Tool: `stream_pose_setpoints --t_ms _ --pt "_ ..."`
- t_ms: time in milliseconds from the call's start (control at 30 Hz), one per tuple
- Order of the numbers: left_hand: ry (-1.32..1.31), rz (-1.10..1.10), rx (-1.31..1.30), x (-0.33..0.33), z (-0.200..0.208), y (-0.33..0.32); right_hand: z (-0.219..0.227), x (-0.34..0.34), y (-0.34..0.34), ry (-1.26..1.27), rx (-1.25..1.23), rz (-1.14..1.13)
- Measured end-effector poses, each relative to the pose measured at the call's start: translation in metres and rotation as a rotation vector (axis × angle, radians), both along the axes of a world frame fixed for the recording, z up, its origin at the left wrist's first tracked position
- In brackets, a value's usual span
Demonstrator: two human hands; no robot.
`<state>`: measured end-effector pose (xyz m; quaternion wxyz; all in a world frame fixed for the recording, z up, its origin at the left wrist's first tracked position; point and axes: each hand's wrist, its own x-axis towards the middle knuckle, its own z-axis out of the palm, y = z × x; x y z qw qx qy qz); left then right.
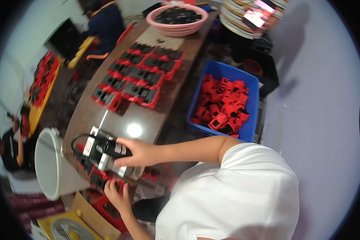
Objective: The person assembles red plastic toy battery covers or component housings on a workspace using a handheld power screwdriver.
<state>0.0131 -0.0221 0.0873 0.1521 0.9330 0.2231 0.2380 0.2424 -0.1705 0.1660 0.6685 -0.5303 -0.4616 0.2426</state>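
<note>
My right hand (138, 153) is wrapped round the thick black handle of a black-and-white handheld device (98, 150) with a looped cable. The device is held over the near end of the table, above a red-and-black plastic housing (98, 178). At that housing's near edge is my left hand (118, 196); a bit of red shows between its thumb and fingers, which seem to grip it. Part of the housing is hidden under the device. Farther up the table, several similar red-and-black housings (142, 76) lie in rows.
A pink basket (178, 28) of black parts stands at the table's far end. On the right is a blue bin (193, 108) of red parts. A white bucket (48, 168) and a fan (72, 228) are at the left. Other people are nearby, one holding a lit phone (260, 14).
</note>
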Motion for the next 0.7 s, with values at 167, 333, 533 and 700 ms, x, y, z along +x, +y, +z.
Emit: stream_pose_setpoints --t_ms 167,333,533,700 --pt "-0.36 0.21 -0.086 -0.007 0.001 0.01 -0.009 0.02 -0.043 0.132 -0.223 -0.007" --pt "-0.737 0.595 -0.339 -0.016 -0.007 0.05 -0.035 0.052 -0.051 0.476 -0.233 0.107" --pt "-0.628 0.767 -0.201 -0.025 -0.08 0.112 -0.108 0.095 -0.019 0.61 -0.297 0.122" --pt "-0.584 0.743 -0.238 -0.018 -0.077 0.122 -0.125 0.105 0.004 0.706 -0.328 0.188"
